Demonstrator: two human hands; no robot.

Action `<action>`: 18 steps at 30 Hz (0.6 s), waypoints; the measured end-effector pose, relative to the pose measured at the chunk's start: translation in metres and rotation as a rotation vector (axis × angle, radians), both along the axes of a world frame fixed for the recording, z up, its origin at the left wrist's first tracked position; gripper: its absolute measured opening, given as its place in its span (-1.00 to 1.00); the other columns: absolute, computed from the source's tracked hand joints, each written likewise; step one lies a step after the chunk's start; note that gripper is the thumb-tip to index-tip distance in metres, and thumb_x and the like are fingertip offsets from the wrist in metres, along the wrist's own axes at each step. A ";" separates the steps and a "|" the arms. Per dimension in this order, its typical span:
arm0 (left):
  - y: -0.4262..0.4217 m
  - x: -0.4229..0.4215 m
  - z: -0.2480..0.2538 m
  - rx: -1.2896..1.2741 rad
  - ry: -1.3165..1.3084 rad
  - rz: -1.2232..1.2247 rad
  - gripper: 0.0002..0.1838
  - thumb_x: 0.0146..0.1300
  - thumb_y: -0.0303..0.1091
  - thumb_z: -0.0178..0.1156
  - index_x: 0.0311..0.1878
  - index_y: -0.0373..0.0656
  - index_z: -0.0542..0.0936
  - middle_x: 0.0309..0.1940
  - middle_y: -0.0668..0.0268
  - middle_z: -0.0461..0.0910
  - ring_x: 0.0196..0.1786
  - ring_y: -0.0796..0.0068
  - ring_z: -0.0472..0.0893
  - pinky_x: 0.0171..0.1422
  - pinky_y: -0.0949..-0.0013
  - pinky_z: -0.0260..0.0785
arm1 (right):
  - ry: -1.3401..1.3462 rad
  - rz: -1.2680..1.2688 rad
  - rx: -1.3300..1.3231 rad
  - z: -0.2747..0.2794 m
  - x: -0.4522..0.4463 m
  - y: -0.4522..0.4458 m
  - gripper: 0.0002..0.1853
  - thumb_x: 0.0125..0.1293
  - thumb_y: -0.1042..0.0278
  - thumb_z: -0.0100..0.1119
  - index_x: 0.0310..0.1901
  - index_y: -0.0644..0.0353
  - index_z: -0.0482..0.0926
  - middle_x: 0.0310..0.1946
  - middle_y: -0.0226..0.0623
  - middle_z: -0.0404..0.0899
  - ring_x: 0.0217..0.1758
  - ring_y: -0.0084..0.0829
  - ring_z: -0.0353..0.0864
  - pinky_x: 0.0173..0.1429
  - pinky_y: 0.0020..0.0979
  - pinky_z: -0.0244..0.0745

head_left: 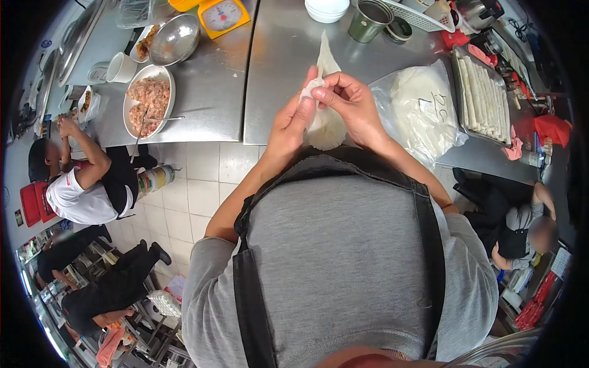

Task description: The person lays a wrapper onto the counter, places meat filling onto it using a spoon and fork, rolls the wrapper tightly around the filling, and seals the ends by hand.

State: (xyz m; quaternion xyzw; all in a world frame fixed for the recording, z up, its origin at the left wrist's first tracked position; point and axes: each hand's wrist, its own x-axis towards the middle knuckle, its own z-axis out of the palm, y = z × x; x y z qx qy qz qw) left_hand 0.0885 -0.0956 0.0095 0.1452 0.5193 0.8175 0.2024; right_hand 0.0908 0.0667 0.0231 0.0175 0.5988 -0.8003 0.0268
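Both my hands are over the steel table, pinching a thin white dough wrapper point(327, 130) between thumbs and fingers. My left hand point(293, 116) is closed on the gathered middle of it. My right hand point(354, 104) pinches the same spot from the other side, thumb and forefinger together. One pointed end of the wrapper reaches away from me past my fingertips; the wider rounded end hangs towards my apron. Whether filling lies inside is hidden by my fingers. Right of my hands is a clear plastic bag point(423, 104) of white wrappers with black marker writing.
To the left stand a white bowl of minced meat point(149, 92) with utensils, a metal bowl point(175, 40) and a yellow scale point(224, 15). At right is a tray point(461, 92) of long white rolls; a metal cup point(370, 21) stands ahead. Co-workers are at both sides.
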 end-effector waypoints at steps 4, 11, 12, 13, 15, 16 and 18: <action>-0.023 -0.008 0.013 0.157 -0.341 0.108 -0.39 0.71 -0.09 -0.14 0.61 -0.29 0.20 0.60 0.10 0.24 0.56 0.25 0.36 0.62 0.15 0.23 | 0.003 -0.096 -0.050 -0.013 -0.005 -0.014 -0.91 0.42 0.42 0.38 -0.21 0.17 0.64 -0.33 -0.50 0.64 -0.28 -0.67 0.52 -0.13 -0.51 0.45; -0.057 -0.027 -0.001 0.078 -0.293 0.122 -0.47 0.67 -0.11 -0.02 0.49 -0.29 0.41 0.32 0.07 0.57 0.39 0.26 0.55 0.47 0.19 0.43 | -0.075 -0.224 -0.174 -0.044 -0.004 -0.016 -0.86 0.44 0.54 0.16 -0.02 0.17 0.51 -0.11 -0.39 0.59 -0.17 -0.64 0.49 -0.07 -0.50 0.38; -0.058 -0.029 -0.004 0.005 -0.243 0.100 -0.49 0.66 -0.14 0.02 0.46 -0.29 0.45 0.30 0.08 0.60 0.37 0.29 0.57 0.45 0.22 0.43 | -0.072 -0.266 -0.186 -0.039 -0.005 -0.028 -0.83 0.45 0.53 0.15 0.02 0.17 0.50 -0.08 -0.37 0.58 -0.14 -0.63 0.48 -0.04 -0.51 0.38; -0.059 -0.029 -0.005 -0.037 -0.166 0.088 -0.51 0.65 -0.16 0.05 0.44 -0.30 0.47 0.28 0.10 0.61 0.34 0.33 0.58 0.44 0.26 0.43 | -0.068 -0.307 -0.197 -0.035 -0.007 -0.036 -0.80 0.46 0.52 0.14 0.06 0.18 0.48 -0.05 -0.35 0.57 -0.10 -0.62 0.48 -0.02 -0.51 0.38; -0.057 -0.027 -0.006 -0.119 -0.015 0.061 -0.55 0.62 -0.22 0.12 0.39 -0.31 0.53 0.25 0.14 0.65 0.28 0.40 0.61 0.41 0.34 0.42 | -0.067 -0.315 -0.219 -0.033 -0.008 -0.043 -0.80 0.48 0.47 0.16 0.08 0.20 0.47 -0.05 -0.35 0.56 -0.07 -0.61 0.47 0.02 -0.51 0.39; -0.052 -0.024 -0.005 -0.186 0.092 0.100 -0.54 0.61 -0.22 0.13 0.40 -0.32 0.52 0.25 0.15 0.65 0.27 0.42 0.61 0.40 0.35 0.42 | -0.067 -0.318 -0.229 -0.034 -0.007 -0.045 -0.79 0.50 0.45 0.16 0.09 0.21 0.47 -0.04 -0.35 0.56 -0.05 -0.60 0.47 0.04 -0.51 0.39; -0.042 -0.017 0.000 -0.312 0.311 0.183 -0.52 0.60 -0.22 0.15 0.42 -0.33 0.51 0.26 0.16 0.65 0.24 0.45 0.62 0.39 0.37 0.43 | -0.035 -0.283 -0.189 -0.035 -0.006 -0.044 -0.74 0.51 0.40 0.21 0.14 0.23 0.45 -0.01 -0.35 0.56 0.02 -0.61 0.47 0.12 -0.52 0.38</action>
